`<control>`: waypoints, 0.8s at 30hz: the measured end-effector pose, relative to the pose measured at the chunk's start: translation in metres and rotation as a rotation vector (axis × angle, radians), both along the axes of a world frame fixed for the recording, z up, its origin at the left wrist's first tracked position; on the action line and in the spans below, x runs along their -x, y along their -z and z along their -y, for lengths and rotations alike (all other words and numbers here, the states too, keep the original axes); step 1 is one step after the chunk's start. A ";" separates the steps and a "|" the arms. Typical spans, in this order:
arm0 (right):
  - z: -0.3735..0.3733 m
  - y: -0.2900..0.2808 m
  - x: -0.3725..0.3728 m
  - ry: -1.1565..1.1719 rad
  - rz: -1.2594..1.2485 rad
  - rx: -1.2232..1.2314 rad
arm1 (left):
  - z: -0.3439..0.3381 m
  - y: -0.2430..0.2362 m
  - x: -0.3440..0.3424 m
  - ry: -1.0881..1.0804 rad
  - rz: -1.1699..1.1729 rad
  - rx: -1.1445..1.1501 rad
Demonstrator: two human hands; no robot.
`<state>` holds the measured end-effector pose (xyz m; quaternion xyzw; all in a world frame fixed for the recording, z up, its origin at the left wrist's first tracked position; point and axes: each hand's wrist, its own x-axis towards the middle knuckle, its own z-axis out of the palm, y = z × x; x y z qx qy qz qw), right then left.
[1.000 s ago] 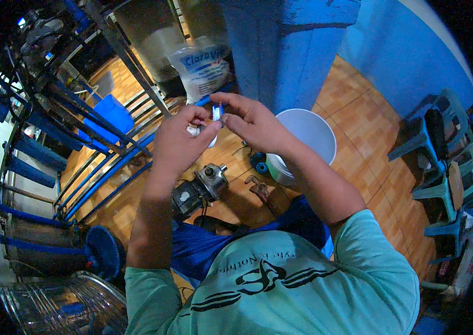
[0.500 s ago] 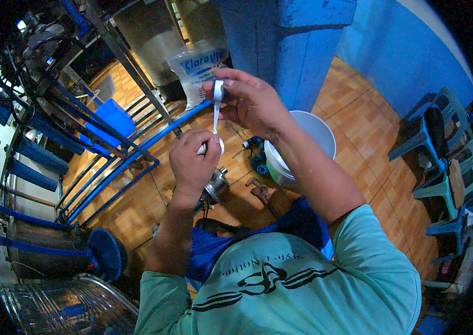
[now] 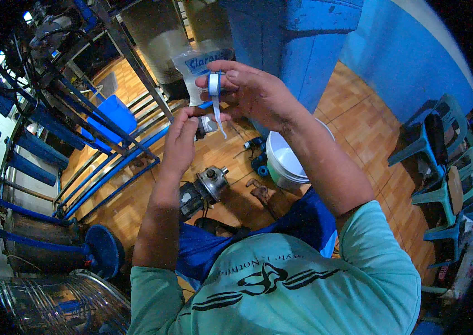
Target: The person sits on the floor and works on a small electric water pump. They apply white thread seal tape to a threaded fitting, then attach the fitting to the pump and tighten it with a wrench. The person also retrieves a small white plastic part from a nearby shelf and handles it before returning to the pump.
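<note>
Between the thumb and fingers of my right hand [image 3: 263, 96] is a roll of white thread seal tape [image 3: 214, 84] with a blue edge. A loose strip of tape [image 3: 220, 120] hangs down from it, its lower end curling free. My left hand [image 3: 179, 142], to the left and slightly lower, is closed on a small grey pipe fitting [image 3: 207, 124], a whitish band showing at its end. The strip passes close by the fitting; whether it touches is unclear. Both hands are raised above the floor in front of my chest.
Below lie a metal pump with a motor [image 3: 205, 190], a rusty pipe wrench [image 3: 260, 192] and dark blue fittings [image 3: 257, 159]. A white bucket [image 3: 328, 134] stands at right. Metal framing with blue pipes [image 3: 119, 170] runs left; a large blue tank [image 3: 281, 56] stands ahead; chairs [image 3: 435, 173] line the far right.
The strip, stretched from the roll down to my left hand before, now hangs with a free end. My left hand has risen and turned, baring the grey fitting; the roll has shifted slightly left.
</note>
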<state>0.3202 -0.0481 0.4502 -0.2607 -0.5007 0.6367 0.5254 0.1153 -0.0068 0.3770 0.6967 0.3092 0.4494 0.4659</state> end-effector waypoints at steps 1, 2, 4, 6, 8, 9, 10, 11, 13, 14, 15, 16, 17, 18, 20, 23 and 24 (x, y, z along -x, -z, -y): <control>0.000 0.000 0.003 -0.004 -0.012 0.004 | -0.004 0.000 0.001 0.035 -0.012 0.009; -0.001 0.000 0.006 -0.007 -0.023 0.009 | -0.010 0.002 0.003 0.070 -0.023 0.018; -0.002 0.000 0.007 0.028 -0.006 0.004 | -0.007 -0.004 -0.002 0.103 -0.022 0.052; -0.002 0.000 0.007 0.051 -0.005 0.005 | 0.004 -0.013 -0.007 0.088 -0.003 0.094; -0.001 -0.002 0.009 0.061 -0.019 0.012 | -0.002 -0.003 -0.007 0.065 -0.020 0.013; -0.002 -0.003 0.010 0.065 -0.023 0.009 | -0.002 -0.003 -0.007 0.053 -0.030 -0.026; -0.002 -0.003 0.011 0.068 -0.027 0.006 | -0.002 -0.003 -0.007 0.040 -0.028 -0.026; -0.002 -0.003 0.012 0.072 -0.031 0.002 | -0.001 -0.005 -0.007 0.028 -0.026 -0.025; -0.010 0.003 0.011 0.078 -0.014 -0.036 | 0.000 -0.006 -0.010 -0.012 -0.064 -0.026; -0.012 0.006 0.010 0.080 -0.006 -0.055 | -0.001 -0.006 -0.012 -0.041 -0.105 -0.030; -0.012 0.005 0.011 0.084 -0.011 -0.037 | -0.002 -0.006 -0.013 -0.070 -0.144 -0.034; -0.011 0.004 0.011 0.087 -0.016 -0.018 | -0.003 -0.005 -0.012 -0.051 -0.129 -0.019; -0.010 0.003 0.012 0.089 -0.022 0.001 | -0.004 -0.003 -0.011 -0.032 -0.115 -0.004; -0.011 0.002 0.010 0.098 -0.017 0.000 | -0.005 -0.003 -0.012 -0.008 -0.098 0.013; -0.013 0.001 0.006 0.115 -0.007 0.000 | -0.003 -0.006 -0.012 -0.031 -0.211 -0.097; -0.016 -0.002 0.004 0.159 0.039 -0.015 | -0.006 0.000 -0.007 -0.033 -0.192 -0.160; -0.017 -0.003 0.002 0.150 0.043 -0.019 | -0.007 0.001 -0.007 -0.023 -0.151 -0.160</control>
